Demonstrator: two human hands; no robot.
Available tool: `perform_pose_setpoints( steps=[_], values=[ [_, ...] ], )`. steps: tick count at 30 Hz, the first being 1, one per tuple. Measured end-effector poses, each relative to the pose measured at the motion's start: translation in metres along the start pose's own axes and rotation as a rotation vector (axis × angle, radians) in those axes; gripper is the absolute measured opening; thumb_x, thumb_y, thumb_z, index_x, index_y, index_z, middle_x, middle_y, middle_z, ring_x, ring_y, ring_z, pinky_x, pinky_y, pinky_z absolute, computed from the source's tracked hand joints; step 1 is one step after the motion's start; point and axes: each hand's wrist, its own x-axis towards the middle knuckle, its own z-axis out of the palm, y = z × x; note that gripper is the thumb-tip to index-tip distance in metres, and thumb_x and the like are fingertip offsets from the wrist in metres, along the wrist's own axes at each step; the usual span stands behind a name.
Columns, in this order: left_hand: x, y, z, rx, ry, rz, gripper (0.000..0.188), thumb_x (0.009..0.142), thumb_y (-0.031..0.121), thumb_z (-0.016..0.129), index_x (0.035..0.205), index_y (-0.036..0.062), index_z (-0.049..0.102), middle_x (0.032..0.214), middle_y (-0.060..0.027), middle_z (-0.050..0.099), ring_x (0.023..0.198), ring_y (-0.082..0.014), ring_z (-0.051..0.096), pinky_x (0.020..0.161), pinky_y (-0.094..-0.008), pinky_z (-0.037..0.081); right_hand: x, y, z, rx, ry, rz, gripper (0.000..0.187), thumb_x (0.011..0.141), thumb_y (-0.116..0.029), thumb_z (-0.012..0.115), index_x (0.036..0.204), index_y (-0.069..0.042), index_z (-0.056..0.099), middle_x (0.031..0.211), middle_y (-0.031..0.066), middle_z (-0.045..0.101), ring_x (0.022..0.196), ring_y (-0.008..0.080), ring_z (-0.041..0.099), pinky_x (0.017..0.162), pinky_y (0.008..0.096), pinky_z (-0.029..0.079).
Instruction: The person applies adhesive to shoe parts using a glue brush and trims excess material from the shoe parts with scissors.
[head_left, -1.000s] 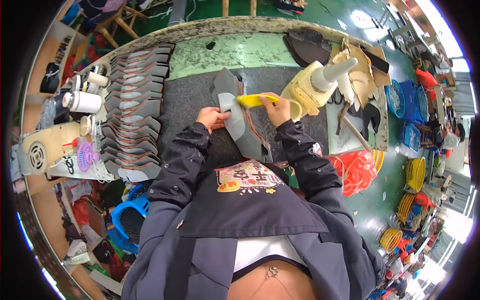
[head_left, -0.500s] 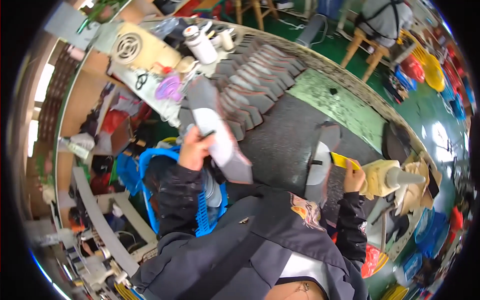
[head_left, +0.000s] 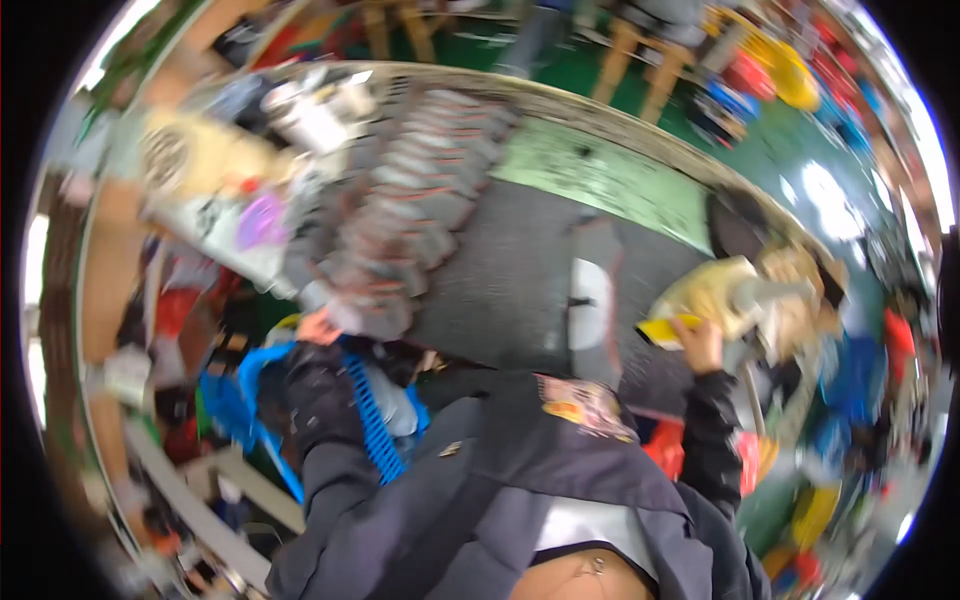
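From the head view, I see the right hand (head_left: pixel 703 345) closed around a yellow tool (head_left: pixel 657 331), near a grey piece (head_left: pixel 595 300) on the dark mat (head_left: pixel 500 285). Blur hides the left hand's (head_left: pixel 320 327) grip; a careless tug could topple the stacked pieces (head_left: pixel 425 185).

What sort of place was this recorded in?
Most likely a workshop or factory floor: a worn workbench carries a long row of similar grey pieces, and the right hand holds a yellow tool.
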Motion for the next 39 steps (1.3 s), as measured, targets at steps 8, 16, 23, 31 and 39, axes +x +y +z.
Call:
perform_pose_setpoints(
  steps=[8,16,23,31,39],
  values=[
    [0.012,0.016,0.169,1.172,0.88,0.856,0.051,0.076,0.033,0.062,0.111,-0.0016,0.047,0.088,-0.0111,0.059,0.08,-0.0183,0.058,0.073,-0.0322,0.046,0.004,0.016,-0.023,-0.076,0.559,-0.184,0.011,0.073,-0.012,0.065,0.081,-0.005,0.063,0.074,0.0105,0.06,0.068,0.0267,0.056,0.06,0.0337,0.045],
    [0.0,-0.107,0.51,1.185,-0.216,0.587,0.069,0.059,0.037,0.079,0.105,-0.0007,0.044,0.083,-0.0117,0.056,0.072,-0.0178,0.055,0.064,-0.0309,0.047,-0.032,0.01,-0.029,0.764,0.325,0.311,0.023,0.088,-0.017,0.05,0.084,0.003,0.061,0.074,0.0081,0.063,0.057,0.0112,0.059,0.052,0.0226,0.047],
    [0.029,-0.119,0.508,0.859,-0.389,0.34,0.052,0.061,0.018,0.078,0.097,-0.0037,0.048,0.071,-0.0078,0.058,0.062,-0.0139,0.056,0.056,-0.0268,0.047,0.104,-0.029,0.052,0.449,0.362,-0.182,0.015,0.081,-0.013,0.054,0.09,-0.004,0.062,0.071,0.0145,0.062,0.061,0.0198,0.063,0.057,0.0301,0.048],
    [0.026,-0.125,0.482,0.957,-0.315,0.512,0.041,0.063,0.008,0.075,0.094,0.0018,0.05,0.068,-0.0053,0.057,0.057,-0.013,0.054,0.049,-0.028,0.046,-0.021,-0.012,0.049,0.389,0.111,-0.321,0.018,0.074,-0.002,0.059,0.091,-0.002,0.063,0.08,0.0133,0.063,0.073,0.0251,0.063,0.067,0.0312,0.049],
    [0.029,-0.141,0.51,0.931,-0.298,0.473,0.048,0.057,0.019,0.08,0.092,-0.0023,0.056,0.075,-0.0079,0.062,0.067,-0.0146,0.059,0.063,-0.0282,0.049,-0.015,0.017,0.04,0.504,0.171,-0.455,0.015,0.068,-0.005,0.064,0.083,0.0,0.06,0.074,0.0115,0.06,0.065,0.0238,0.06,0.059,0.0289,0.047]
  ],
)
